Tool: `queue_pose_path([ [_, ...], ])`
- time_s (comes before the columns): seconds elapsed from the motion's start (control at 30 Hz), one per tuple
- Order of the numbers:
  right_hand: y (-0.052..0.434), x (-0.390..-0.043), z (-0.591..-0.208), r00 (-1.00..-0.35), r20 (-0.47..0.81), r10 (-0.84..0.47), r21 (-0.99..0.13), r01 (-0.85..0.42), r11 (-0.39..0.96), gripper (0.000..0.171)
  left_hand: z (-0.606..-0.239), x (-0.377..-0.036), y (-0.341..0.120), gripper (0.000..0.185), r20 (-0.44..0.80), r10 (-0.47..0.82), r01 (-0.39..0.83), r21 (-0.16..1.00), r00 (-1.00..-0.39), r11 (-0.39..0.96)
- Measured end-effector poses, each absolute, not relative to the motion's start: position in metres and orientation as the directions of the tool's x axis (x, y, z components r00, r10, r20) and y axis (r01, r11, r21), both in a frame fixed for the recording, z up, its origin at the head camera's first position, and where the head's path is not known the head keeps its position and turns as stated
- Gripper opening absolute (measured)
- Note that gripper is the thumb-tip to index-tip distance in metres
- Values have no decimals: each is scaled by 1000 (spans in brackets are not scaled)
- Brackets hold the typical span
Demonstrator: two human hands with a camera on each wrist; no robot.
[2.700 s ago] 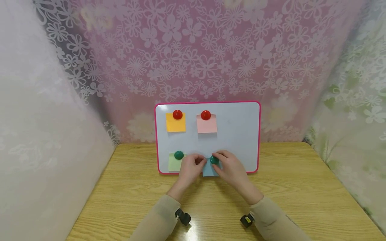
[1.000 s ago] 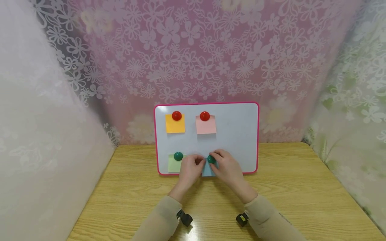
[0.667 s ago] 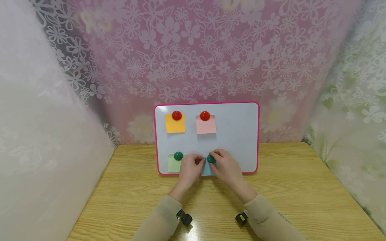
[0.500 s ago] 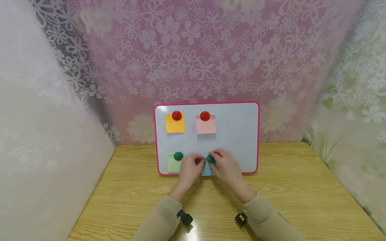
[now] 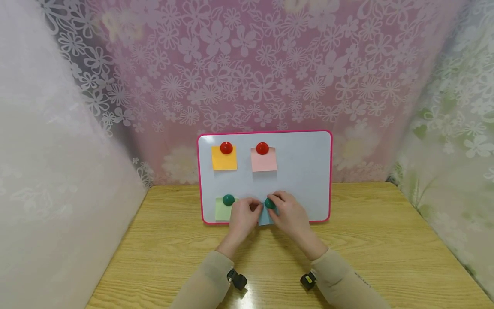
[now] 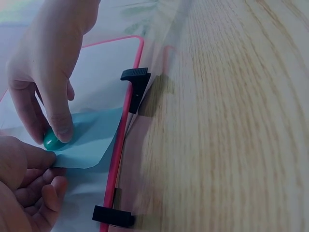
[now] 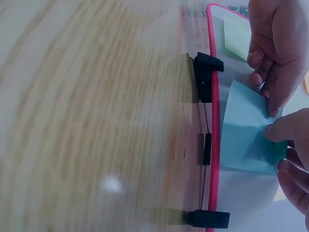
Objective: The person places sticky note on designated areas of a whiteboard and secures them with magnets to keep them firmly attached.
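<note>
A blue sticky note [image 7: 244, 130] lies against the lower middle of a pink-framed whiteboard [image 5: 305, 171]. My left hand [image 5: 243, 216] pinches the note's upper left corner between thumb and fingertip. My right hand [image 5: 292, 214] grips a round green magnet [image 5: 269, 203] at the note's top edge, thumb on one side and fingers on the other. In the left wrist view the magnet [image 6: 54, 140] sits on the note [image 6: 94, 137], whose near corner bends off the board. Left of my left hand, a second green magnet [image 5: 228, 200] holds a light green note [image 5: 222, 211], partly hidden by that hand.
Higher on the board, red magnets hold an orange note [image 5: 224, 161] and a pink note [image 5: 264, 162]. Black feet [image 7: 208, 218] clip the board's lower edge on the wooden table [image 5: 173, 249]. A floral curtain [image 5: 247, 77] hangs behind, with pale side walls.
Since the earliest frame, my right hand and the magnet have shifted slightly left, closer to my left hand. Over the last second both hands stay almost still.
</note>
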State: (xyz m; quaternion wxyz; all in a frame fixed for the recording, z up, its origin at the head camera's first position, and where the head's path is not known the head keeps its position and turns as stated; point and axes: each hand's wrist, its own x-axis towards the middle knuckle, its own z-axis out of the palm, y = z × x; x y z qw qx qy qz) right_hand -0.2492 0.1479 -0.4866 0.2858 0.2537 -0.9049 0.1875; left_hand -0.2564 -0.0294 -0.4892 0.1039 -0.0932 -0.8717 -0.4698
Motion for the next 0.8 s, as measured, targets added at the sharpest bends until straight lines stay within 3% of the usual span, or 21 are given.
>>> queue_pose_path([
  [0.8, 153, -246, -486, -676, 656, -336, -182, -573, 799, 42, -492, -251, -38, 13, 312, 55, 293, 799, -948, 525],
])
